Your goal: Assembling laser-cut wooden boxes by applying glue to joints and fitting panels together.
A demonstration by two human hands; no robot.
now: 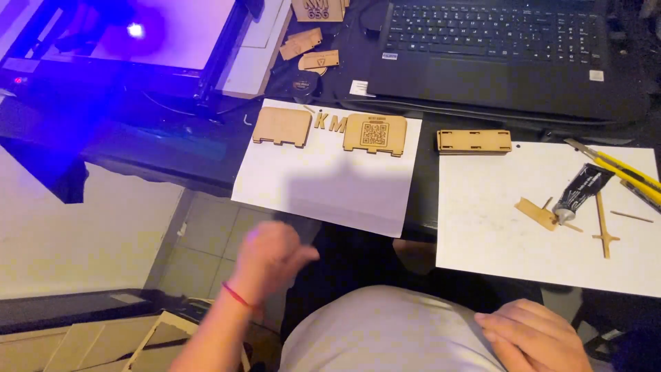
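Left hand: the left hand [272,256], lower middle of the frame, blurred, fingers curled loosely with nothing in them, just below the left paper sheet [323,182].
Right hand: the right hand [533,335], lower right, lies flat and empty on the person's lap.
On left sheet: blank wooden panel [281,127], engraved wooden panel [375,133].
Right sheet: glue tube [582,193], wooden strips beside it.
Upper frame: laptop [502,48], glowing laser engraver [131,41].

I see matt, pale wooden panels [281,127] lying on smooth white paper sheets [323,186], beside a glossy black plastic glue tube [582,192].
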